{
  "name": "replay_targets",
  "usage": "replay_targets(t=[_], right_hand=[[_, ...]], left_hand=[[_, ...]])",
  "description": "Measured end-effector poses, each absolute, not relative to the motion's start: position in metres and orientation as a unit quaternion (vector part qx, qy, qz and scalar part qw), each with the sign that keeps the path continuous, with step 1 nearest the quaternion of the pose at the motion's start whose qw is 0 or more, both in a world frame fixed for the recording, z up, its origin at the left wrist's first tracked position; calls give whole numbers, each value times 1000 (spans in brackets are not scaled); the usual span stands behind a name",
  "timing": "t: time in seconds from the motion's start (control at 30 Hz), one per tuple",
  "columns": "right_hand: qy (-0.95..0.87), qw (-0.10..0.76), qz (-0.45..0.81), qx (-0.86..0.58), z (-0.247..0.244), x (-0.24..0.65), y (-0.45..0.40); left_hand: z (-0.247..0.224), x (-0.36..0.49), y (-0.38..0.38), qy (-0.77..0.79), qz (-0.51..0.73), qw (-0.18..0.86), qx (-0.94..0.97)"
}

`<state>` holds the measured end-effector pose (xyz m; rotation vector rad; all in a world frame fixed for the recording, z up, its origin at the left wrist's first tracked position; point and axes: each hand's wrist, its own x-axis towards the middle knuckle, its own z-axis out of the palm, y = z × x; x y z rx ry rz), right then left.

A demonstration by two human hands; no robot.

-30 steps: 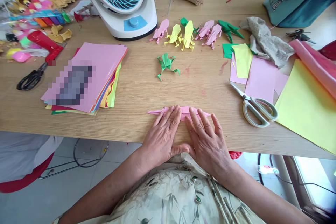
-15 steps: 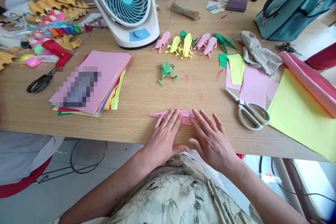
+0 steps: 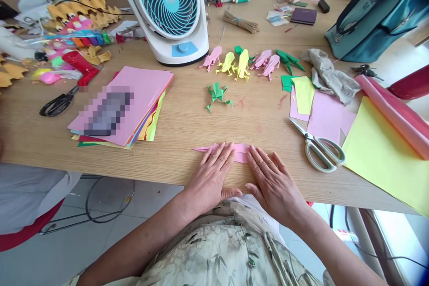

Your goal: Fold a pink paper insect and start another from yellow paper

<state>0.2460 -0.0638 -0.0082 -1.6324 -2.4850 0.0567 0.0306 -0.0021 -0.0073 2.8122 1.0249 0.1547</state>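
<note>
A folded strip of pink origami paper [image 3: 241, 153] lies flat near the table's front edge, its pointed end toward the left. Across its middle rests my left hand [image 3: 212, 174], fingers stretched out and pressing down. My right hand [image 3: 273, 178] lies flat over the strip's right end, fingers extended, so that end is hidden. Beyond the hands sits a green paper frog [image 3: 217, 94]. Scissors [image 3: 318, 145] with pale handles lie to the right of my right hand.
Pink and yellow paper frogs [image 3: 241, 64] stand in a row behind. At left are a stack of coloured paper [image 3: 147, 85], a white fan [image 3: 181, 49] and black-handled scissors [image 3: 56, 105]. Yellow sheets [image 3: 385, 161] and a blue bag [image 3: 365, 31] occupy the right.
The camera view has shifted slightly, so the table appears a little lower and further right. Both hands stay flat on the pink paper, the right one moved slightly rightward along it.
</note>
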Motion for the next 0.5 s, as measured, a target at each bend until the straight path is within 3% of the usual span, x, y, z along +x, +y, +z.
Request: replay_targets(t=[0.5], right_hand=[[-834,91,29,-544,-11,239,-49]], left_hand=[[-5,29,-1,332,43,82,939]])
